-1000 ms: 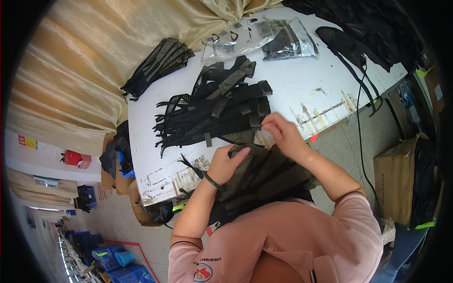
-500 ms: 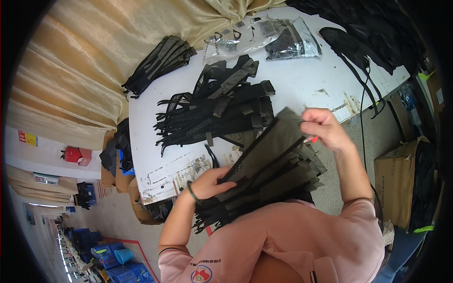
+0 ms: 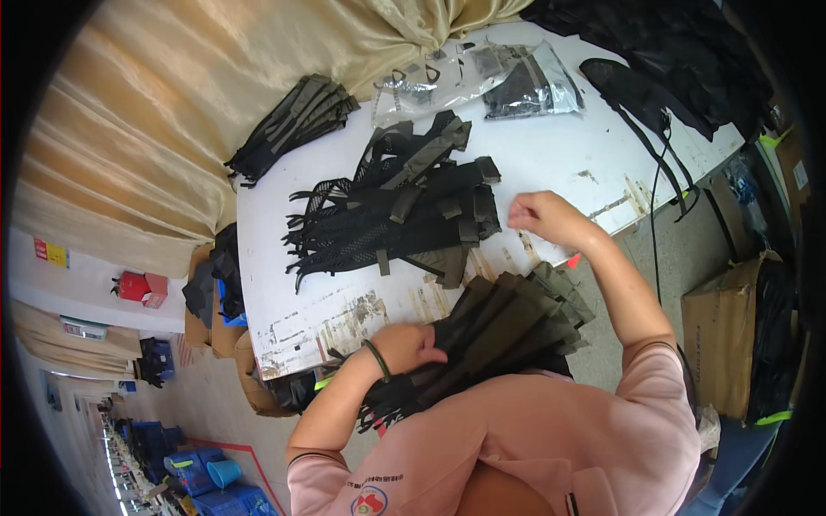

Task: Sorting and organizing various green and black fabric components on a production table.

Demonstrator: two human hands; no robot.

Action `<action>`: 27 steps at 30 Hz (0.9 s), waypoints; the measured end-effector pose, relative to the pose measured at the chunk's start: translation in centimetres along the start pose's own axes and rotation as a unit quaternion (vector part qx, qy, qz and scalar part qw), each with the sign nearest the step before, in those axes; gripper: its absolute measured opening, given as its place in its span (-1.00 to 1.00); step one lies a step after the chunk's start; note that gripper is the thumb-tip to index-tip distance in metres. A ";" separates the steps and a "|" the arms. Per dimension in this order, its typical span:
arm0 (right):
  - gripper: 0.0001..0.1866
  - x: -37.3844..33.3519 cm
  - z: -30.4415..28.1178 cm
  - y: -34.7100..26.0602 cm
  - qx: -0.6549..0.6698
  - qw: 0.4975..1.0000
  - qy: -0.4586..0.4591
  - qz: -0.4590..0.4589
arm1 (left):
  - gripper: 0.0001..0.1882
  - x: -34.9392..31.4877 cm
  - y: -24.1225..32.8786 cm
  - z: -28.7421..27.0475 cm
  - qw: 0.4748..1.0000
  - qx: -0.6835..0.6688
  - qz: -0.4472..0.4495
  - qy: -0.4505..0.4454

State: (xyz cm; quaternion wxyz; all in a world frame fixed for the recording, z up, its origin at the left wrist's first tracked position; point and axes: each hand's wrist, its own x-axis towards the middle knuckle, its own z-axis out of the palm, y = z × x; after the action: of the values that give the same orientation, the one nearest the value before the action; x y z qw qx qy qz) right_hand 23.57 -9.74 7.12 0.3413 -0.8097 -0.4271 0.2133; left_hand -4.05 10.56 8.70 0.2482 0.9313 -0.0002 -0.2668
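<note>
Scuffed white table point(image 3: 568, 159) stands beside draped tan curtain point(image 3: 198, 95).

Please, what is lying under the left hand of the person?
Under the left hand lies a stack of dark strap pieces, held against the person's lap at the white table edge. What lies beneath the stack is covered and cannot be seen.

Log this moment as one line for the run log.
left hand: on strap bundle | right hand: raised over white table, looks empty | strap pile: mid-table
</note>
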 end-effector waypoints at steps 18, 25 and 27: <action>-0.78 12.7 12.3 -7.6 -0.178 0.929 0.067 -0.318 | -0.63 3.1 -2.8 -2.5 0.863 -0.016 0.004 0.505; -0.69 4.8 7.5 -10.0 0.198 0.957 -0.072 -0.198 | -0.84 3.5 -2.6 -4.4 0.880 -0.142 0.049 0.451; -0.65 3.1 7.2 -10.2 0.092 0.967 0.072 -0.227 | -0.89 4.5 -1.7 -4.3 0.847 -0.190 0.080 0.489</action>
State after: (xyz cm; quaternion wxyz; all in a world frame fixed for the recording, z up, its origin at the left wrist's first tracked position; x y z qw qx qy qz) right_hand 15.10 -0.39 9.59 0.4833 -0.6702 -0.5525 0.1094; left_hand 1.72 13.44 8.85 0.4086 0.8725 0.0971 0.2497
